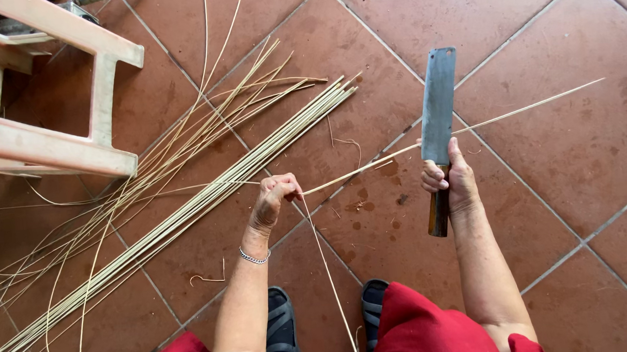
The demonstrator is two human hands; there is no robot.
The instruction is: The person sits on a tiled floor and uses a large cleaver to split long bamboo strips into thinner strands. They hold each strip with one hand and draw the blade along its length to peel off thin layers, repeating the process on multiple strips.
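The left hand [274,199] is closed in a fist around the near end of a long thin pale bamboo strip [512,110], which runs from that fist up and to the right across the floor view, passing behind the blade and ending far right. A second thin sliver [331,280] hangs from the same fist down toward the near edge, between the person's feet. The right hand [450,178] has its fingers wrapped tight around the dark wooden handle of a broad rectangular grey steel cleaver [438,107], held upright with the blade pointing to the far side and its edge resting against the strip.

On the left lies a long bundle of straight pale bamboo strips [185,213], slanting from near left to the far middle, with looser curling slivers [201,125] spread over and beside it. A pale pink plastic stool [98,88] stands at the far left. The floor is of large reddish-brown terracotta tiles [536,24]. A silver bracelet [253,258] sits on the left wrist, and dark sandals [283,326] and red cloth [425,332] show at the near edge
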